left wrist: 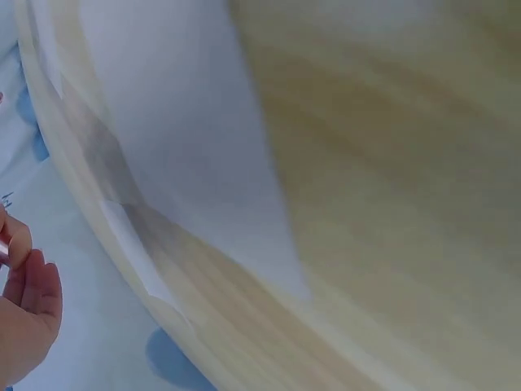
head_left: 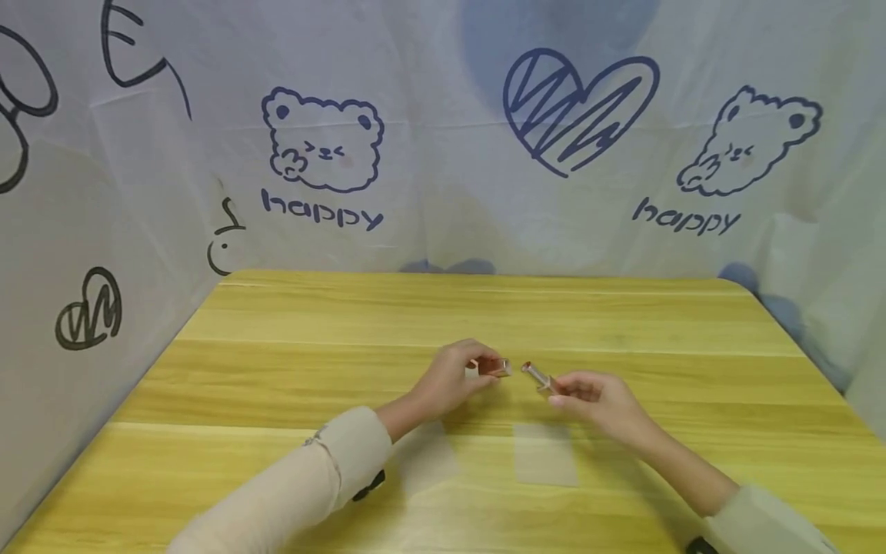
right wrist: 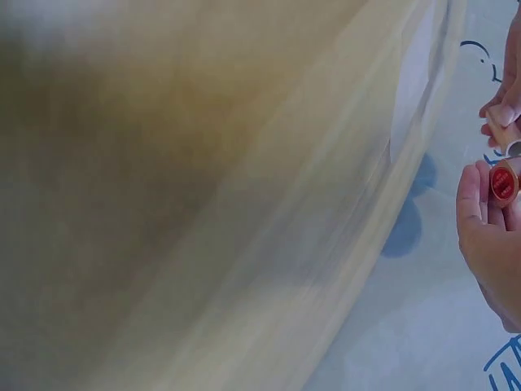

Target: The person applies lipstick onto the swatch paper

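My left hand [head_left: 453,377] holds a shiny rose-gold lipstick cap [head_left: 504,368], its end turned toward the right. Facing it across a small gap is the uncapped lipstick [head_left: 536,375], pinched at its base by my right hand [head_left: 605,400]. The lipstick tilts up to the left, with a reddish tip. From the right wrist, a red label shows on the lipstick's round base [right wrist: 505,184], and the cap [right wrist: 498,134] is close above it. At the left edge of the left wrist view, fingers [left wrist: 41,285] curl with only a sliver of pinkish metal showing.
Two pale paper sheets lie on the wooden table [head_left: 277,377], one sheet [head_left: 545,455] below the right hand and another sheet [head_left: 425,462] beside the left sleeve. A white cloth [head_left: 443,154] printed with bears and hearts hangs behind the table.
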A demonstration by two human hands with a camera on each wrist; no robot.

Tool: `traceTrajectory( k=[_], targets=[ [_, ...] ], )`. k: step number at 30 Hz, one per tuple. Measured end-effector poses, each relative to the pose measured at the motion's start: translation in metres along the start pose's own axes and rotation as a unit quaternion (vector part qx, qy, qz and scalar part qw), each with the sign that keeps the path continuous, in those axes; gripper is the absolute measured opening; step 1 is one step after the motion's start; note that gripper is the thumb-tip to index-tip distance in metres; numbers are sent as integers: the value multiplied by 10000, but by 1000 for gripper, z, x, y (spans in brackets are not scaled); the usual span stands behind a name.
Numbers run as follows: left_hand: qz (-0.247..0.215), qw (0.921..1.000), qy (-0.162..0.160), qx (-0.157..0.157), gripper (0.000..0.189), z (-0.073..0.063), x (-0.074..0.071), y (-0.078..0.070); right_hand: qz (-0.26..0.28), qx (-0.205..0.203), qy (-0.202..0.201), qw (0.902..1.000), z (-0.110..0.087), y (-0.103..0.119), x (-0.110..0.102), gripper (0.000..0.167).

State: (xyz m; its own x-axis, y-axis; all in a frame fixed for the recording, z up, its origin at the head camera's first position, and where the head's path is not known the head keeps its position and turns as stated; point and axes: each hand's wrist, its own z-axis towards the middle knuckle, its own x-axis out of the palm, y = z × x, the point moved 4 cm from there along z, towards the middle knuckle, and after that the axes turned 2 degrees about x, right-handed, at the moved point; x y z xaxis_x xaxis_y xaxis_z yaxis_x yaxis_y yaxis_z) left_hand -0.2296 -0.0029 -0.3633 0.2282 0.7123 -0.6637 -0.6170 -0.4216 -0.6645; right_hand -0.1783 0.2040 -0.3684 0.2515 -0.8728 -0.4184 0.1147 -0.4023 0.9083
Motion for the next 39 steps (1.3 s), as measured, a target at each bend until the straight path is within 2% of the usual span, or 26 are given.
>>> traceTrajectory(
  k=[5,8,14,18,30,39],
  targets=[
    [300,9995,127,-28,23,11,4,-6,309,248,-170,9991,-6,1,-3,36],
    [455,9989,99,-27,23,20,6,-9,419,414,-324,9977,-8,1,-5,38],
    [260,9996,-16,-116,21,36,8,-10,739,601,-553,9939,-11,0,-6,40],
    [102,9997,47,-207,19,44,13,-8,891,590,-576,9926,-12,-2,-6,40],
    [-93,9970,490,-587,19,57,31,-4,550,821,-823,9917,-13,-10,-7,39],
    [174,9958,705,-550,17,60,45,-6,354,891,-883,9915,-13,-10,-7,39]
  ],
)
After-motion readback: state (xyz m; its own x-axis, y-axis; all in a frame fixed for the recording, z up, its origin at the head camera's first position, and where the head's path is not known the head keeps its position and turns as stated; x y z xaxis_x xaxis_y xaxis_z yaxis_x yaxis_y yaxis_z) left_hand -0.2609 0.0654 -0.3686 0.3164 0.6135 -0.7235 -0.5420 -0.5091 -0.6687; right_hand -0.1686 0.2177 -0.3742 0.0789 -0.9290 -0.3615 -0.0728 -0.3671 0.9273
